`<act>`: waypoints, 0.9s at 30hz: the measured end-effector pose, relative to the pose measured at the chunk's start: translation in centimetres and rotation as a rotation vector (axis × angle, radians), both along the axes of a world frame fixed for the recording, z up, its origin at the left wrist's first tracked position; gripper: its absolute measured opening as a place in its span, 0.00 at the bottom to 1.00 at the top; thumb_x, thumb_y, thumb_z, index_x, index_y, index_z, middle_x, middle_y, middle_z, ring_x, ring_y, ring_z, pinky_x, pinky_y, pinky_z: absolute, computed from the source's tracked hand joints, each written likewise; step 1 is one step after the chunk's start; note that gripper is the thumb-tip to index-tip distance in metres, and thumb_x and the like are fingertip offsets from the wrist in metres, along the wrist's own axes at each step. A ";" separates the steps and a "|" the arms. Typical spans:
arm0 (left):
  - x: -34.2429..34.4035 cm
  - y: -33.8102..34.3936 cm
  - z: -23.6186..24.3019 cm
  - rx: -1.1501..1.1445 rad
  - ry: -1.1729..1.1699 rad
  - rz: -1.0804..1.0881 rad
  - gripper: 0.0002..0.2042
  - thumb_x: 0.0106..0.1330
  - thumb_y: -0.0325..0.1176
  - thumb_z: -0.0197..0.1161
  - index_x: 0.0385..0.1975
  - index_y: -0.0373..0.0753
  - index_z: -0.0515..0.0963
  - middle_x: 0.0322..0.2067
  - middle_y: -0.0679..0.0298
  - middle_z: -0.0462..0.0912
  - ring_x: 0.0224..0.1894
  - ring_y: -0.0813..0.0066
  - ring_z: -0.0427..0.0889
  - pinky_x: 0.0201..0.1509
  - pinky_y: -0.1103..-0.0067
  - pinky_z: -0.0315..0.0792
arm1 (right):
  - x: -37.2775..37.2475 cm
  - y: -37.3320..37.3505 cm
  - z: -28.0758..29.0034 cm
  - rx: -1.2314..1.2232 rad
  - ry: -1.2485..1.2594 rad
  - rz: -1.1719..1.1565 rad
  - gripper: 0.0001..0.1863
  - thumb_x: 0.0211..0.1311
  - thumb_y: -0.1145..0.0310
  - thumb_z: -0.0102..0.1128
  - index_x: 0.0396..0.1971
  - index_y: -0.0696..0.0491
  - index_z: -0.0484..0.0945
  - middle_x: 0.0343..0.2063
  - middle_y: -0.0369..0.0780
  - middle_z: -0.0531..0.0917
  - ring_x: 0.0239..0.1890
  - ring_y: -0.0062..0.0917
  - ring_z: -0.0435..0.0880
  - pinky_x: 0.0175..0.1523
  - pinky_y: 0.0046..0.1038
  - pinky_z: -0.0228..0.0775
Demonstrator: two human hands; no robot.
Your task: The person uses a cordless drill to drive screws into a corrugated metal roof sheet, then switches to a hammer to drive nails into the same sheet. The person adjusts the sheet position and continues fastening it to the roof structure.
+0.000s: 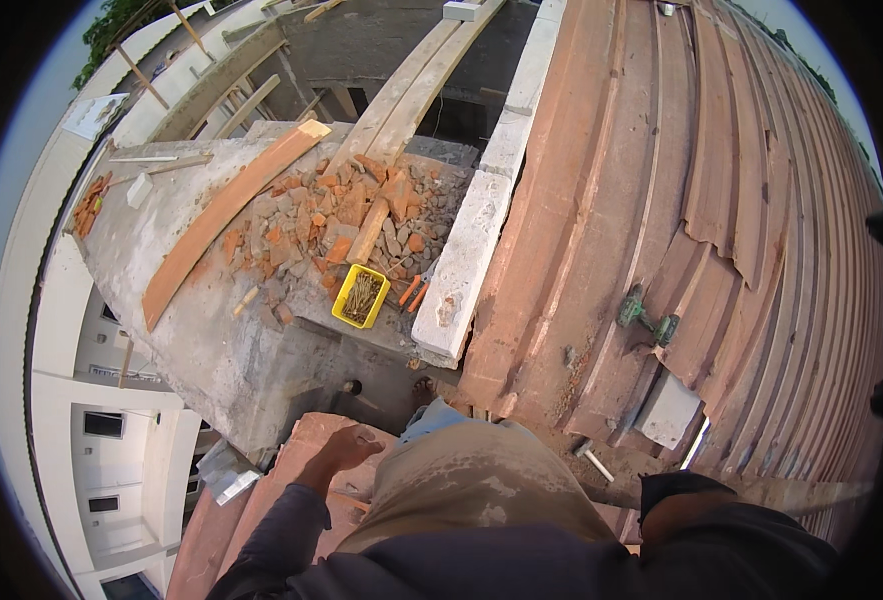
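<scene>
On rooftop: left hand (346, 447) flat on red roof sheet (291, 470), right hand seemingly hidden

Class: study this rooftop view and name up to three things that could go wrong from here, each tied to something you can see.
1. The left hand rests on a roof tile near an open drop; a slip could mean a fall.
2. The yellow tray of nails sits near the slab's edge and might tip.
3. The green drill lies loose on sloping roof sheets and could slide.

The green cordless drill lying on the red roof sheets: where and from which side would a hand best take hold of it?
Probably by the middle of the green drill, around its handle. It lies flat on the red roof sheeting, clear of other things, so a grasp from above looks easiest. Finer details are too small to tell.
</scene>
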State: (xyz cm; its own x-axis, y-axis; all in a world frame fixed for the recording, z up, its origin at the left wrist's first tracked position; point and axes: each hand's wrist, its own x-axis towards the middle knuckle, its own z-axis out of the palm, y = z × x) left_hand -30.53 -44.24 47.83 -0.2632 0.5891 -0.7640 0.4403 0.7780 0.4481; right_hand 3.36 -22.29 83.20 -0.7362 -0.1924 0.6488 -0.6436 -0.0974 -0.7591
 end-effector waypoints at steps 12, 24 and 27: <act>1.6 -1.5 -8.3 0.075 -0.055 0.597 0.17 0.67 0.45 0.69 0.41 0.34 0.86 0.34 0.58 0.88 0.35 0.65 0.87 0.41 0.68 0.80 | -0.2 0.6 -0.6 0.010 -0.047 0.070 0.31 0.77 0.50 0.54 0.66 0.62 0.71 0.59 0.57 0.80 0.60 0.48 0.83 0.63 0.52 0.77; 1.4 -3.7 -12.4 0.062 -0.083 0.502 0.17 0.65 0.38 0.69 0.45 0.29 0.84 0.38 0.56 0.89 0.37 0.66 0.89 0.41 0.70 0.82 | 3.2 0.9 -1.2 0.004 -0.072 -0.042 0.33 0.76 0.50 0.56 0.67 0.62 0.70 0.59 0.59 0.80 0.61 0.51 0.82 0.63 0.52 0.76; 0.7 -1.3 -10.5 0.124 -0.003 0.490 0.18 0.66 0.39 0.68 0.46 0.29 0.83 0.42 0.54 0.89 0.39 0.66 0.89 0.44 0.70 0.81 | 3.4 1.3 -1.8 -0.016 -0.094 -0.079 0.34 0.76 0.50 0.57 0.67 0.63 0.70 0.59 0.60 0.80 0.61 0.51 0.82 0.64 0.52 0.75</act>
State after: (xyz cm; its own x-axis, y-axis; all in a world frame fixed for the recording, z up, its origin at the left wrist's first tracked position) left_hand -29.80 -45.53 37.33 -0.5295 0.4830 -0.6974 0.0352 0.8339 0.5509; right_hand 6.78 -20.98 81.44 -0.8067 -0.1211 0.5784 -0.5755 -0.0616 -0.8155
